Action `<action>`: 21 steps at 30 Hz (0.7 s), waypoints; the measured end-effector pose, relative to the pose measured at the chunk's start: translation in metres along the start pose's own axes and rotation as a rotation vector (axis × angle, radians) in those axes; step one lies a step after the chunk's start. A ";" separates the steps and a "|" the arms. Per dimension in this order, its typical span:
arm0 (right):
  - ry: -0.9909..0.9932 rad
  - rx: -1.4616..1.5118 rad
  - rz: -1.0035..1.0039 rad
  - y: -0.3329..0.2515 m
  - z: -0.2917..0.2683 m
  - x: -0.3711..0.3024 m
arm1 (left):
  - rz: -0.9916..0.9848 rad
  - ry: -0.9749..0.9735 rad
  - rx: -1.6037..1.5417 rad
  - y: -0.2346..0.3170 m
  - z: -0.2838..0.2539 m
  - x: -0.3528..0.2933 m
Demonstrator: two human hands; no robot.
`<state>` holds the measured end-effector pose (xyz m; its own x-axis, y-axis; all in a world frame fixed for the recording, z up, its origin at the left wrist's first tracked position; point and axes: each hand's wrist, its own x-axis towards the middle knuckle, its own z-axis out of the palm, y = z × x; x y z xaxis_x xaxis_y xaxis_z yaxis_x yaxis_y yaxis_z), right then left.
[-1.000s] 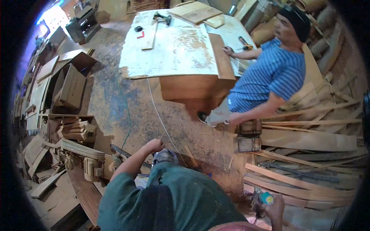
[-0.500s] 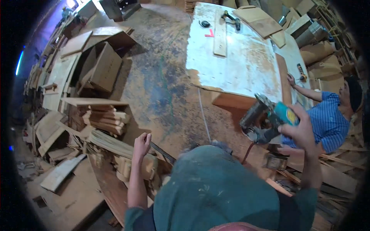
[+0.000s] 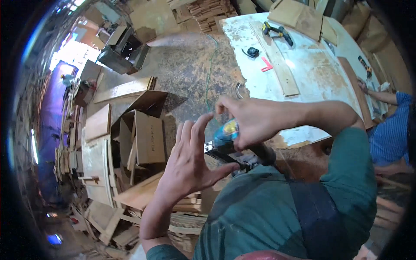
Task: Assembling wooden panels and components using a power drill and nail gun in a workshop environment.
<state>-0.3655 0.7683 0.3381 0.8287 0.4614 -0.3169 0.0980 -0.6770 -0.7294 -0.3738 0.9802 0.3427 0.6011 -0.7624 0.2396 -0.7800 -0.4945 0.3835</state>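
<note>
My right hand [image 3: 255, 117] is closed around a teal-and-black nail gun [image 3: 226, 131], held close in front of my green shirt. Its silver metal end [image 3: 209, 146] points toward my left hand; the handle is partly hidden behind my fingers and wrist. My left hand [image 3: 190, 160] is raised beside the nail gun with fingers up and thumb stretched out below it. Nothing is held in the left hand, and I cannot tell whether its thumb touches the tool.
On the white-topped table [image 3: 316, 65] lie a cordless drill [image 3: 277, 34], a black tape measure [image 3: 251, 52], a red square [image 3: 266, 64] and a long board [image 3: 277, 65]. A co-worker in blue stripes [image 3: 390, 130] is at right. At left are a cardboard box [image 3: 149, 138] and wood panels [image 3: 99, 123].
The nail gun has come from the right side to in front of my chest. My left hand has risen toward it and opened from a fist. The view has swung left.
</note>
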 end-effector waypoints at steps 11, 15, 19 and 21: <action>0.284 -0.116 -0.078 -0.067 -0.139 0.253 | 0.076 0.233 -0.109 -0.271 -0.060 0.158; 0.394 -0.207 -0.116 -0.077 -0.168 0.336 | 0.164 0.133 -0.110 -0.366 -0.093 0.206; 0.521 -0.252 -0.186 -0.061 -0.199 0.420 | 0.200 0.158 -1.119 -0.450 -0.095 0.256; 0.501 -0.108 -0.087 -0.061 -0.222 0.443 | 0.274 -0.122 -0.310 -0.492 -0.125 0.289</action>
<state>0.1177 0.8869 0.3771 0.9745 0.2055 0.0905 0.2127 -0.7160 -0.6649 0.2056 1.0549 0.3354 0.3396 -0.9011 0.2695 -0.8075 -0.1325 0.5748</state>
